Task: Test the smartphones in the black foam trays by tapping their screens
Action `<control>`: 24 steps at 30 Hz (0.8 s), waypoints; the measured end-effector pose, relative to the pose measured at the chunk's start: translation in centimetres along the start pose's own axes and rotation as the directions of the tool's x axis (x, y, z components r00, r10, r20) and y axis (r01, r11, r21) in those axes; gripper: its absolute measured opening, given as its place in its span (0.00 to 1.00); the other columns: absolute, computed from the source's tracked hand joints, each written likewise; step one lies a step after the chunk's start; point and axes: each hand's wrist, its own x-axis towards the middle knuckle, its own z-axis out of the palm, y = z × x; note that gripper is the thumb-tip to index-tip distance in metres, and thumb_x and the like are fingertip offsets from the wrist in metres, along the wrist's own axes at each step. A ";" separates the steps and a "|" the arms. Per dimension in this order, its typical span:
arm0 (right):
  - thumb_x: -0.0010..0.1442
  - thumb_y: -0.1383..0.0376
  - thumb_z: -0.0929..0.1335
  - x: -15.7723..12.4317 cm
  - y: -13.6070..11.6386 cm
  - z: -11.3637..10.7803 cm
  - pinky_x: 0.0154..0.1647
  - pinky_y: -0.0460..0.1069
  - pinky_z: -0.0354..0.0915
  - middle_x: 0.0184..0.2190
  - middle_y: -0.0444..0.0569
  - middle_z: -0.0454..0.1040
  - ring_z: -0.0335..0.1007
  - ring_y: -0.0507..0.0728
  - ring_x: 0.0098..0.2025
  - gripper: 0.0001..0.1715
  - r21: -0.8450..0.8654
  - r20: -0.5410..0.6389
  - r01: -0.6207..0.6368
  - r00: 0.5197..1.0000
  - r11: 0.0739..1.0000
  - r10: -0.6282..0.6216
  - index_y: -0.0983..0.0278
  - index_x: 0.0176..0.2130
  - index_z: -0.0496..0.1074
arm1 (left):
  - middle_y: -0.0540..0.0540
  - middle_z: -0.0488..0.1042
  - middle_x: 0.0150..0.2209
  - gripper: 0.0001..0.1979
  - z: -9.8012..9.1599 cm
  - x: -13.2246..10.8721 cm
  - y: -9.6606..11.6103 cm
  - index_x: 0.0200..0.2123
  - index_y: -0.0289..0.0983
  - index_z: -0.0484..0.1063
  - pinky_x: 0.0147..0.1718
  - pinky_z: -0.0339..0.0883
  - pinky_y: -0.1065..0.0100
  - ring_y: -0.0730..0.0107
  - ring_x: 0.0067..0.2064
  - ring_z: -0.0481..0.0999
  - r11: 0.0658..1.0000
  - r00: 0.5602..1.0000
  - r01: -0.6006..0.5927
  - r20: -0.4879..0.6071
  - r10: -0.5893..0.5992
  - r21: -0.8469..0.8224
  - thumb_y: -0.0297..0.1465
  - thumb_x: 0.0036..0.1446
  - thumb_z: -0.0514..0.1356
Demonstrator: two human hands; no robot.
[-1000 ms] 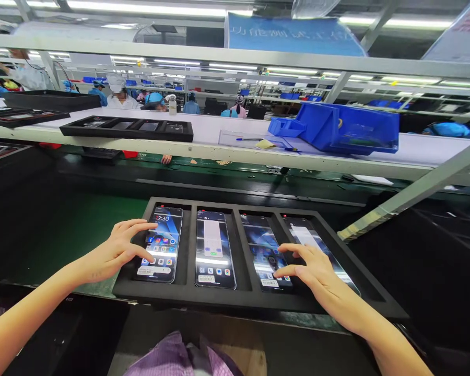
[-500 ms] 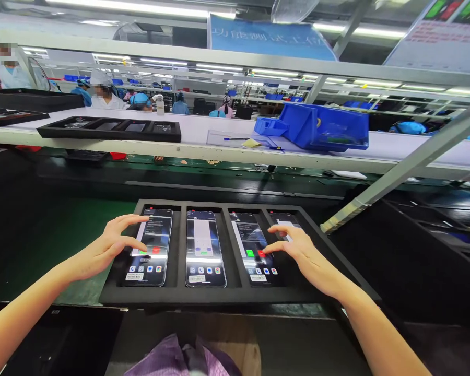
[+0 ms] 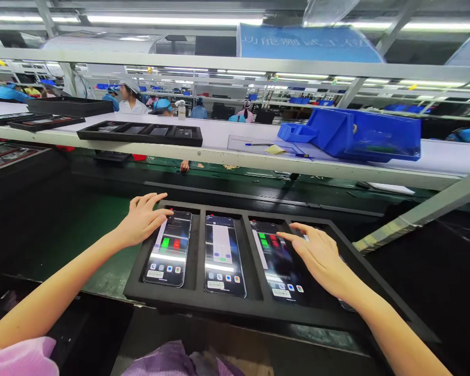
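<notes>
Several lit smartphones lie face up, one per slot, in a black foam tray (image 3: pixel 198 256). My left hand (image 3: pixel 144 219) is open at the top left of the leftmost phone (image 3: pixel 168 261), which shows a green and a red button. Beside it, the second phone (image 3: pixel 226 271) shows a white pop-up panel. Over the third phone (image 3: pixel 276 261), my right hand (image 3: pixel 315 253) is open, its thumb by the red buttons; I cannot tell whether it touches the glass. That hand and wrist mostly hide the rightmost phone (image 3: pixel 347 304).
A shelf (image 3: pixel 219 149) runs above the bench, bearing another black phone tray (image 3: pixel 141 131), a pen (image 3: pixel 258 144) and a blue bin (image 3: pixel 360 133). A slanted metal post (image 3: pixel 411 222) stands right of the tray. People work beyond; a person's hand (image 3: pixel 184 166) shows under the shelf.
My left hand has lifted from the leftmost phone's lower buttons to its top edge. My right thumb has moved up the third phone, which now shows more green and red buttons. The view has shifted left.
</notes>
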 end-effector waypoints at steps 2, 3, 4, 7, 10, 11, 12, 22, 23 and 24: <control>0.63 0.53 0.48 -0.2 -0.2 -0.1 0.58 0.63 0.55 0.53 0.48 0.66 0.58 0.62 0.58 0.31 -0.010 0.006 0.025 1.000 1.000 -0.025 0.51 0.49 0.71 | 0.38 0.55 0.61 0.30 0.1 -0.1 -0.2 0.49 0.43 0.71 0.55 0.39 0.38 0.47 0.62 0.49 0.999 0.997 0.041 -0.062 -0.040 0.014 0.46 0.62 0.34; 0.63 0.52 0.48 -0.2 -0.4 -0.1 0.57 0.63 0.55 0.53 0.47 0.66 0.58 0.62 0.58 0.32 -0.018 0.009 0.038 0.999 0.999 -0.037 0.51 0.49 0.72 | 0.38 0.55 0.61 0.31 0.1 -0.4 -0.3 0.49 0.44 0.71 0.56 0.40 0.39 0.48 0.62 0.50 0.999 0.996 0.048 -0.078 -0.047 0.013 0.46 0.62 0.33; 0.63 0.52 0.48 -0.3 -0.6 -0.2 0.57 0.62 0.56 0.52 0.47 0.67 0.58 0.63 0.58 0.32 -0.029 0.008 0.048 0.999 0.998 -0.048 0.51 0.48 0.72 | 0.40 0.56 0.61 0.32 0.1 -0.7 -0.3 0.48 0.44 0.72 0.56 0.40 0.40 0.50 0.62 0.50 0.999 0.995 0.048 -0.092 -0.047 0.010 0.47 0.61 0.32; 0.64 0.52 0.48 -0.6 -1.5 -0.5 0.56 0.63 0.56 0.52 0.49 0.67 0.59 0.63 0.57 0.31 -0.035 0.035 0.113 0.993 0.993 -0.111 0.52 0.48 0.72 | 0.43 0.57 0.61 0.32 0.0 -2.0 -0.3 0.46 0.47 0.73 0.57 0.39 0.43 0.52 0.62 0.50 1.000 0.993 0.013 -0.119 -0.014 -0.009 0.49 0.61 0.32; 0.64 0.53 0.49 -0.7 -3.3 -0.7 0.56 0.64 0.55 0.51 0.51 0.67 0.60 0.62 0.55 0.30 -0.004 0.051 0.178 0.983 0.984 -0.178 0.53 0.50 0.70 | 0.46 0.57 0.60 0.30 0.1 -3.1 -0.2 0.45 0.50 0.73 0.57 0.40 0.43 0.52 0.62 0.50 0.998 0.994 -0.058 -0.095 0.056 -0.028 0.49 0.61 0.34; 0.65 0.54 0.49 -0.6 -4.0 -0.8 0.56 0.64 0.55 0.51 0.51 0.67 0.60 0.62 0.55 0.29 0.007 0.058 0.204 0.977 0.979 -0.204 0.52 0.51 0.70 | 0.46 0.57 0.60 0.30 0.1 -3.4 -0.2 0.45 0.50 0.73 0.57 0.41 0.43 0.51 0.62 0.50 0.997 0.994 -0.078 -0.075 0.076 -0.027 0.49 0.61 0.34; 0.65 0.55 0.49 -0.6 -4.8 -0.9 0.56 0.65 0.54 0.51 0.51 0.66 0.59 0.62 0.55 0.28 0.015 0.068 0.231 0.970 0.973 -0.232 0.52 0.51 0.70 | 0.46 0.57 0.60 0.30 0.2 -3.5 -0.1 0.45 0.50 0.73 0.57 0.41 0.43 0.51 0.62 0.50 0.995 0.994 -0.094 -0.057 0.093 -0.025 0.49 0.61 0.35; 0.66 0.57 0.51 1.5 -10.5 -0.6 0.58 0.67 0.52 0.52 0.54 0.65 0.56 0.61 0.58 0.25 0.032 0.270 0.418 0.871 0.908 -0.410 0.51 0.53 0.68 | 0.47 0.57 0.62 0.23 -0.5 -2.7 1.3 0.47 0.54 0.72 0.54 0.46 0.42 0.49 0.61 0.52 0.986 0.978 -0.167 0.127 0.166 0.000 0.43 0.62 0.39; 0.66 0.56 0.51 1.5 -10.2 -0.5 0.58 0.67 0.50 0.53 0.54 0.65 0.56 0.61 0.59 0.25 0.019 0.252 0.424 0.874 0.905 -0.415 0.51 0.53 0.68 | 0.47 0.56 0.62 0.23 -0.5 -2.8 1.3 0.48 0.55 0.71 0.54 0.46 0.42 0.49 0.61 0.52 0.986 0.979 -0.166 0.123 0.165 0.003 0.43 0.62 0.39; 0.66 0.56 0.51 1.3 -9.6 -0.5 0.59 0.67 0.49 0.53 0.54 0.65 0.55 0.61 0.59 0.25 0.004 0.216 0.413 0.889 0.911 -0.404 0.50 0.53 0.68 | 0.48 0.56 0.62 0.23 -0.5 -2.9 1.2 0.49 0.55 0.70 0.54 0.46 0.42 0.49 0.61 0.52 0.986 0.981 -0.166 0.107 0.165 0.000 0.43 0.62 0.39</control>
